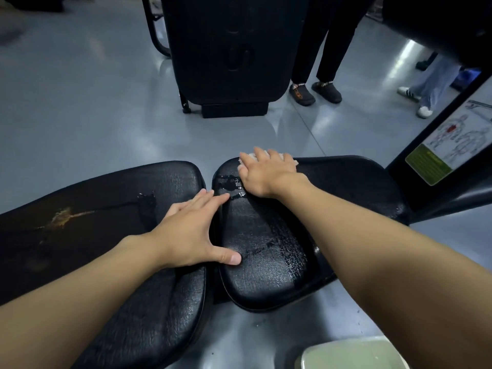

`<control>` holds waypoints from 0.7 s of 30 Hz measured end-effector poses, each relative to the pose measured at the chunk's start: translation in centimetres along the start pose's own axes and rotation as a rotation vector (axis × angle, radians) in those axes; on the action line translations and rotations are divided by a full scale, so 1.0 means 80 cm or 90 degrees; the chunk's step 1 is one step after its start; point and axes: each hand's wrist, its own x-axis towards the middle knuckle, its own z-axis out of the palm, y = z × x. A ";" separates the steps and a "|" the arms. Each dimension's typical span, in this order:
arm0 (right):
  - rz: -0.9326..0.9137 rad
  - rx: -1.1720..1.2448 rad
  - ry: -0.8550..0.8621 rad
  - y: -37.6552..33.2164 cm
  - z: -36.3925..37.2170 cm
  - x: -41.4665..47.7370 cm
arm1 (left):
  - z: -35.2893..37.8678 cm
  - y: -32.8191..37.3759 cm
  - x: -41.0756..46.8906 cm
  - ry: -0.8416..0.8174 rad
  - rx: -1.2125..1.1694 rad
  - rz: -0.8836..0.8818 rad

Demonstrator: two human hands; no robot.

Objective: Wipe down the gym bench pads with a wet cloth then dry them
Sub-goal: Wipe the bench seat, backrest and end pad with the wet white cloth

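Observation:
Two black padded bench pads lie side by side below me. The right pad [269,251] shines wet, with water streaks near its far end. My right hand [266,173] lies flat at that far end and presses a pale cloth [252,156], which peeks out under the fingers. My left hand [194,233] rests spread across the gap between the pads, thumb on the right pad, holding nothing. The left pad [111,198] is cracked and worn, with a torn yellowish patch [60,218] showing through.
A pale green basin [348,354] sits on the grey floor at the bottom right. A black upright machine pad [226,49] stands ahead. Two people's legs and shoes [315,91] stand at the back right. A machine frame with an exercise chart [452,145] borders the right.

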 end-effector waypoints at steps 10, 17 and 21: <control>-0.079 -0.025 0.061 0.002 0.032 -0.117 | -0.005 0.006 -0.003 -0.008 0.018 -0.013; -0.115 -0.020 0.163 0.007 0.082 -0.230 | -0.006 0.009 -0.006 0.001 0.012 -0.019; -0.116 -0.017 0.178 0.008 0.091 -0.248 | -0.005 0.009 -0.008 0.008 0.001 -0.016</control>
